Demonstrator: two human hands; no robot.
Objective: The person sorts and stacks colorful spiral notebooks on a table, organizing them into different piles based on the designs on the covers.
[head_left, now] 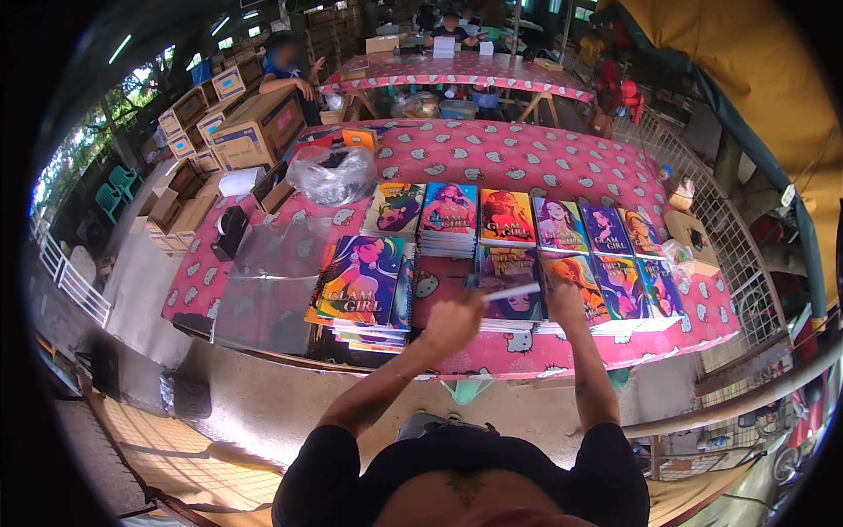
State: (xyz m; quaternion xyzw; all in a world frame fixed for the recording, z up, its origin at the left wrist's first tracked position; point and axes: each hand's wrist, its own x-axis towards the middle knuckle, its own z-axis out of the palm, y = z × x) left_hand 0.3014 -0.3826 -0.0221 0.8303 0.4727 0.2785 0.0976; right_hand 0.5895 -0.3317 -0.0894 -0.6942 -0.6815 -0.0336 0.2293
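Both forearms reached up from the frame's bottom to the pink table point(527, 149). Notebooks point(505, 218) lay fanned mid-frame, covers showing (for picking). Left hand point(452, 323) gripped a notebook's point(509, 293) edge; right hand point(566, 303) rested flat, steadying the stack.

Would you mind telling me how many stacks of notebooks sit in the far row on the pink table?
6, side by side: the green-covered stack leftmost, then teal, red, purple, blue and orange at the right end. Nearer stacks lie in front; none seems hidden.
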